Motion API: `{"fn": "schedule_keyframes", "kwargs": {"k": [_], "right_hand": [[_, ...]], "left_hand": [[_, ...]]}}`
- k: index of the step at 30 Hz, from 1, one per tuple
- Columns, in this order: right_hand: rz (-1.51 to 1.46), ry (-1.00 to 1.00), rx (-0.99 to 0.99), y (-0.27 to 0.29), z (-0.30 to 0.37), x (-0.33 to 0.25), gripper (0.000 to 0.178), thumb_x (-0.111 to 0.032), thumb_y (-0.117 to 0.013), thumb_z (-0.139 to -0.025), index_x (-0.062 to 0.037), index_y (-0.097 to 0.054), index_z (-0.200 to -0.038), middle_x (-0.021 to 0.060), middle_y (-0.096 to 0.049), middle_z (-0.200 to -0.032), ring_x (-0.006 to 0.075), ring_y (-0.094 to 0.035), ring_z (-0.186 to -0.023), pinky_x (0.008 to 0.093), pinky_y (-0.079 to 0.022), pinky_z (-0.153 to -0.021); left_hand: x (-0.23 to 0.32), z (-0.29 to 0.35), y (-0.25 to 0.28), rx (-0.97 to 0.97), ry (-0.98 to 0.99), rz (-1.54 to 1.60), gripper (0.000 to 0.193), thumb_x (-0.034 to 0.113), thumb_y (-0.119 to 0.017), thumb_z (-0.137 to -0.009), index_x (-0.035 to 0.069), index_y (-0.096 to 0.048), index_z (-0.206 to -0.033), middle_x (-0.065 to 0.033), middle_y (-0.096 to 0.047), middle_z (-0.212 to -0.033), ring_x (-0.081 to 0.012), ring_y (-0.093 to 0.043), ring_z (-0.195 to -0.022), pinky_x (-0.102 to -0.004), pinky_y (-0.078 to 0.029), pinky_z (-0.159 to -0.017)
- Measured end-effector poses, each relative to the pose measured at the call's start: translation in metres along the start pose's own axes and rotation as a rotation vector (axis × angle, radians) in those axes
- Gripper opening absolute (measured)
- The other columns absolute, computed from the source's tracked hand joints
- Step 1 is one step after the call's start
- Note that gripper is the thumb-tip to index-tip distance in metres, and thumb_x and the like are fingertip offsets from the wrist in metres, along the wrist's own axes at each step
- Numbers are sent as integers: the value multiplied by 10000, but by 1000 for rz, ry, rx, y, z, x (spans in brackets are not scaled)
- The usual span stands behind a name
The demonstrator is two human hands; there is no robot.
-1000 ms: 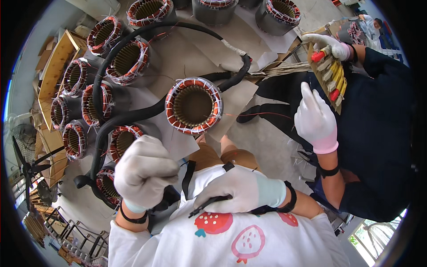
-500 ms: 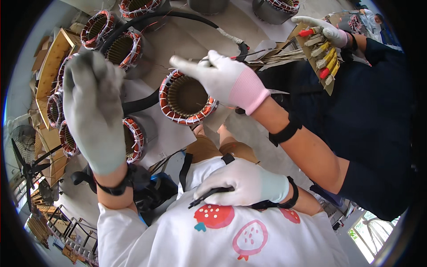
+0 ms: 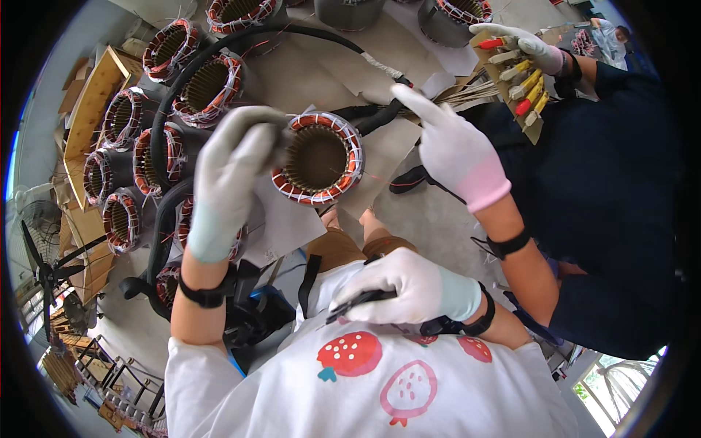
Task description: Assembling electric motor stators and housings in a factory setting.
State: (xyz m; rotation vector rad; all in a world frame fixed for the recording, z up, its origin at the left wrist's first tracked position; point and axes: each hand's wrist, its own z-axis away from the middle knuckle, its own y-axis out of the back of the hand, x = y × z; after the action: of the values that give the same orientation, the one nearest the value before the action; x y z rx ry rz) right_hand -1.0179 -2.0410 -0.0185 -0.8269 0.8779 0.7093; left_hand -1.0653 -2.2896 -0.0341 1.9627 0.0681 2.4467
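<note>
My left hand, in a white glove with a pale green cuff, is raised at the left rim of a motor stator with orange windings laced in white. Its fingers are bent, with darkened, motion-smeared tips; whether they touch the stator or hold anything is unclear. My right hand, gloved alike, is closed around a slim black hand tool in front of my shirt. Part of that tool is hidden in the palm. A co-worker's gloved hand with a pink cuff points a finger beyond the stator's right side.
Several more stators stand at the left and back. A thick black hose arches over them. The co-worker's other hand is at a board bearing red and yellow clips. A black fan stands far left.
My left hand has moved right, up to the stator's rim. The co-worker's pointing hand has drawn right, off the stator. My right hand keeps the black tool.
</note>
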Motion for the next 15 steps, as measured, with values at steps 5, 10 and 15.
{"fn": "schedule_keyframes", "kwargs": {"k": [5,10,15], "right_hand": [[-285,-23,236,0,5,-20,192,-43,-640,-892,24,-691,-1064,42,-691,-898,42,-580,-754,203,-454,-689],[-505,154,687,23,-9,-4,218,-93,-573,-964,-23,-630,-1162,-34,-590,-761,-15,-470,-553,148,-349,-477],[-566,288,731,29,-43,-30,180,-104,-584,-964,-33,-640,-1121,-40,-597,-750,-8,-480,-559,157,-343,-478]], "left_hand": [[-53,-58,17,124,-124,84,391,139,-499,-974,-51,-496,-1316,-118,-567,-1246,-161,-577,-1066,-261,-449,-926],[-33,-20,-13,492,-649,-344,263,72,-591,-914,-30,-613,-1155,-107,-657,-1040,-187,-635,-940,-305,-501,-856],[-9,-82,-46,114,-548,-801,184,96,-662,-842,-4,-683,-995,-135,-659,-881,-198,-659,-797,-296,-512,-735]]}}
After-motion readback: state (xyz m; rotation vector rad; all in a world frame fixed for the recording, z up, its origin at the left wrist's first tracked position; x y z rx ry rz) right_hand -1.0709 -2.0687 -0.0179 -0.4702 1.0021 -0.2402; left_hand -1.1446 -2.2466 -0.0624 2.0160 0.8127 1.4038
